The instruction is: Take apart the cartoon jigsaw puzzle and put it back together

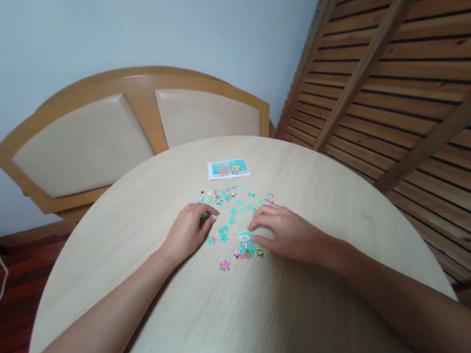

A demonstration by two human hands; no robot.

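Nearest on the pale wood-grain round table (pixel 173 338): a small pink jigsaw piece with a bit of turquoise (pixel 225 266), lying apart. Just beyond it and to the right, the partly joined cartoon section, flat card with a turquoise panel and a pink-to-yellow near row (pixel 246 245). That row runs left to right; overall long axis hard to call

Key relation: section lies left of the right hand (pixel 287 230), right at its thumb and fingertips, so the right is nearer. Its fingers are curved over the section's upper right; can't tell if they pinch anything. Left hand (pixel 188 231) is farther left, clear of the section, fingers curled by loose turquoise pieces (pixel 223 237); grip can't be confirmed

Beyond the loose pieces: white-edged rectangular picture sheet (pixel 229 169), long side crosswise
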